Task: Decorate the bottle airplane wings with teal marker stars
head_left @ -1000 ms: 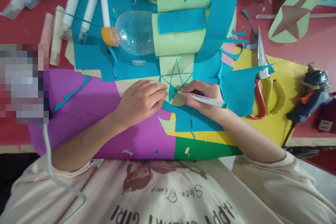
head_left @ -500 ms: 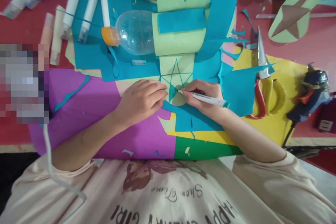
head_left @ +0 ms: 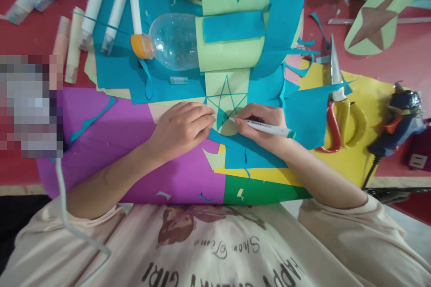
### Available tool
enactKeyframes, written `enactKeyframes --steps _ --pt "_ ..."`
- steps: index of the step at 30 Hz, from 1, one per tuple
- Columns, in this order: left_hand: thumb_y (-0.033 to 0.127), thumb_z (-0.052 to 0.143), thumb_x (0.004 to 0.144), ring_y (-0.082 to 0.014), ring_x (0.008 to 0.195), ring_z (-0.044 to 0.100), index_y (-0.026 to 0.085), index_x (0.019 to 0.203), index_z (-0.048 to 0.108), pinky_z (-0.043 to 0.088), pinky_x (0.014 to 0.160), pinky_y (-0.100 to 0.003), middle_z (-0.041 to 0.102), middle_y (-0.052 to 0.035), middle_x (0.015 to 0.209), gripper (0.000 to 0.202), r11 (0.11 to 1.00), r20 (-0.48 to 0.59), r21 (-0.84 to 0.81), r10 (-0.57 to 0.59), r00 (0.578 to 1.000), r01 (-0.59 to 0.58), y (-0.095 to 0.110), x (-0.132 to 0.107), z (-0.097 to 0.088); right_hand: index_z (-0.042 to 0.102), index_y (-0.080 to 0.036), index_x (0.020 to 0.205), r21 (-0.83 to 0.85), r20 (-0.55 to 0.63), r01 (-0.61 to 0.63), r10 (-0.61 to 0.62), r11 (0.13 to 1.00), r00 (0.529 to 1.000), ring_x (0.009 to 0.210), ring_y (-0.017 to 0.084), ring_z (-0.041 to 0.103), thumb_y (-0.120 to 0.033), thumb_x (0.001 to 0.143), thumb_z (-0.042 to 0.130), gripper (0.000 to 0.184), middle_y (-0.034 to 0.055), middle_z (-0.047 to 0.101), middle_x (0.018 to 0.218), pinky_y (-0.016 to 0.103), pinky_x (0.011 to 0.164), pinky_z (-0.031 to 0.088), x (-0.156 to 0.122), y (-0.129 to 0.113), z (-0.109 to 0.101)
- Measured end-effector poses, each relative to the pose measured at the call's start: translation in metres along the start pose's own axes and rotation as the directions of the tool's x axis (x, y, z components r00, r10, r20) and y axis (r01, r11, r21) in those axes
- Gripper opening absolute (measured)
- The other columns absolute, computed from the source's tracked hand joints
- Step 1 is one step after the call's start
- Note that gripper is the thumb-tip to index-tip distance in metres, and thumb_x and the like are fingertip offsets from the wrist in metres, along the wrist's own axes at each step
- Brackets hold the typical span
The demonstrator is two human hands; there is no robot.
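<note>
My right hand [head_left: 261, 122] is closed around a white marker pen with a teal end [head_left: 269, 128]. Its tip touches a light green paper strip [head_left: 226, 92] that bears a teal five-pointed star outline [head_left: 226, 100]. My left hand [head_left: 182, 128] lies on the paper's left edge with its fingers curled and pressed down, holding the strip in place. The strip hangs down from a clear plastic bottle with an orange cap [head_left: 168, 42], which is wrapped in green and blue paper [head_left: 232, 27].
Red-handled scissors [head_left: 335, 98] and a dark glue gun [head_left: 399, 119] lie on yellow paper to the right. Several white markers [head_left: 114, 11] lie at the upper left on blue paper. Purple, green and blue sheets cover the red table. A green sheet with a star-shaped hole [head_left: 373, 18] lies at the upper right.
The pen in my right hand has shifted slightly to the right along the star's lower part. My left hand has stayed put.
</note>
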State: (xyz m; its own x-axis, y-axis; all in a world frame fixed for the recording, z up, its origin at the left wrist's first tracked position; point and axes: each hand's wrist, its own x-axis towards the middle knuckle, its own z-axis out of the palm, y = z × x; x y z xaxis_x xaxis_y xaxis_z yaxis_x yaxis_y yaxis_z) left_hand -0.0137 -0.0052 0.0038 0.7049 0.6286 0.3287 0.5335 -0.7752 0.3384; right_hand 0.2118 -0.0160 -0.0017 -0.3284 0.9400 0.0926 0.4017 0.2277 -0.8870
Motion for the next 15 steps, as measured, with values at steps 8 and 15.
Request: enactKeyframes --steps 8,15 --pt "0.015 0.049 0.099 -0.0216 0.094 0.072 0.016 0.091 0.069 0.056 0.082 -0.034 0.075 -0.0067 0.099 0.022 1.0 0.018 0.001 -0.011 1.0 0.011 -0.0005 0.0001 -0.0002 0.062 -0.021 0.067 0.01 0.031 0.043 -0.043 0.999 0.999 0.059 0.011 0.063 -0.024 0.084 0.063 0.018 0.0002 0.07 0.067 0.022 0.053 0.048 -0.0006 -0.0003 -0.0005" --pt "0.014 0.049 0.098 -0.0211 0.094 0.071 0.015 0.089 0.068 0.056 0.081 -0.033 0.075 -0.0067 0.098 0.021 1.0 -0.003 0.001 0.007 1.0 -0.007 0.0001 0.0013 -0.0013 0.058 -0.021 0.07 0.246 -0.093 -0.129 0.156 0.961 0.983 0.046 0.008 0.052 -0.037 0.083 0.066 0.022 -0.0035 0.06 0.056 0.021 0.041 0.039 0.0033 -0.0028 -0.0046"
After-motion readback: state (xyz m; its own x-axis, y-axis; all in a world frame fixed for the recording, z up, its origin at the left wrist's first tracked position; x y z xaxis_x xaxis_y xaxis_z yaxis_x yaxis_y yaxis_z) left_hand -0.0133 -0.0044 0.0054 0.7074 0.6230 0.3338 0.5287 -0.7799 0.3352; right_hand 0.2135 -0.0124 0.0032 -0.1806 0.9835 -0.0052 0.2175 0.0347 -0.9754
